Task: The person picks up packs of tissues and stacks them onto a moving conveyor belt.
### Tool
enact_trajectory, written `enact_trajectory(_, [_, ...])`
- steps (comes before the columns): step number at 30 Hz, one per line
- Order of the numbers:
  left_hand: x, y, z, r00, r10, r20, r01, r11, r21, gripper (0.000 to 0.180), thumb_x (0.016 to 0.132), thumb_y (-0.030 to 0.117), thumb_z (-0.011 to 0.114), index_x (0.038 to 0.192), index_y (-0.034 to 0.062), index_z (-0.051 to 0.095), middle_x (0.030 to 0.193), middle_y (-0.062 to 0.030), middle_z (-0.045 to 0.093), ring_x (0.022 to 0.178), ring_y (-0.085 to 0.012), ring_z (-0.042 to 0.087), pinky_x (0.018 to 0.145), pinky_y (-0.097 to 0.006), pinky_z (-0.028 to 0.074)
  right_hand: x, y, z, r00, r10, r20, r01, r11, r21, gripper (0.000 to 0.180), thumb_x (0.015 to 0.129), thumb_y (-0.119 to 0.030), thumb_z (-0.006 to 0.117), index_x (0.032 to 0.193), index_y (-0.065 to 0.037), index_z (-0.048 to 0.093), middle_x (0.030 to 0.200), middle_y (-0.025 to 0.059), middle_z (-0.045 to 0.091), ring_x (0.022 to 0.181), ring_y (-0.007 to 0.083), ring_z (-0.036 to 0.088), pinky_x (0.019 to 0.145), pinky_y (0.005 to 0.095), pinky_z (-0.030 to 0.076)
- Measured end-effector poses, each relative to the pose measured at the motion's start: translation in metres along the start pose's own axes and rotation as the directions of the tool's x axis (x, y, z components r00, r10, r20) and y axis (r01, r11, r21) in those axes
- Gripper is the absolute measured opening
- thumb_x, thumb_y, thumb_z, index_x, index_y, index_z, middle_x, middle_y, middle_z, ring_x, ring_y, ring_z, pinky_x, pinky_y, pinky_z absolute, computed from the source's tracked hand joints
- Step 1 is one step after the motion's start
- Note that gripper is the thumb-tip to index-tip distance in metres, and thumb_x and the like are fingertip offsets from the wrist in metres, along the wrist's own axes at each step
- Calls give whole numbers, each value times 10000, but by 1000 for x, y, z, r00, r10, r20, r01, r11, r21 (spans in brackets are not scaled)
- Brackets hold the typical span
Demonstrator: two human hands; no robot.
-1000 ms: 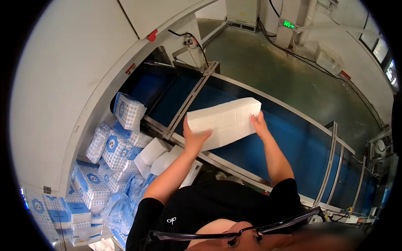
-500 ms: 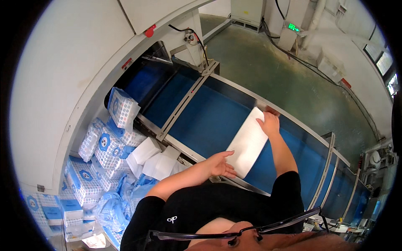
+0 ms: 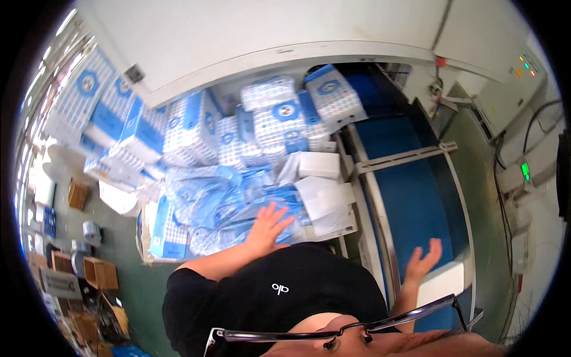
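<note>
Fingers of both hands spread, gripping nothing: right hand [image 3: 423, 260] lifts just above the white rectangular paper pack [image 3: 441, 284] already on the blue conveyor belt [image 3: 410, 178]; left hand [image 3: 269, 226] reaches the remaining blue-wrapped packs [image 3: 238, 208].

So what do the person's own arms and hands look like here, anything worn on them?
Both forearms are bare, and the left hand and right hand wear no gloves. No watch, ring or wristband shows on either. The left arm comes out of the short sleeve of a black T-shirt with a small white mark on the chest. The right upper arm is mostly hidden behind the shirt, so its sleeve cannot be seen.
</note>
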State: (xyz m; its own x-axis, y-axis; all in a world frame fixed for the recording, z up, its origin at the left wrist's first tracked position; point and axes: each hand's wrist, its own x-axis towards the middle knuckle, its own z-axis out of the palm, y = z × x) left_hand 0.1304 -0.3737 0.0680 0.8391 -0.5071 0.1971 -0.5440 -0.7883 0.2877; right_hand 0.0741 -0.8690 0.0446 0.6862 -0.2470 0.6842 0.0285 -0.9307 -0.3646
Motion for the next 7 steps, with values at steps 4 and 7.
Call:
enact_trajectory(4, [-79, -69, -39, 921, -310, -235, 351, 923, 159, 1080, 520, 476, 875, 1424, 162, 374, 1522, -242, 170, 1397, -511, 119, 1087, -652, 165, -10, -150, 63, 904, -363, 225, 223, 851, 475, 630, 728, -332, 788, 1200, -9, 525, 1230, 202, 515, 1184, 397, 466, 1007, 502, 374])
enact_trajectory(7, [-107, -150, -84, 837, -355, -417, 450, 880, 155, 1176, 552, 507, 857, 1495, 197, 227, 1556, -225, 108, 1411, -500, 95, 1078, -683, 132, -14, -238, 102, 566, -517, 642, 56, 801, 596, 623, 698, -307, 816, 1216, -93, 543, 1293, 151, 504, 1180, 376, 494, 976, 504, 411])
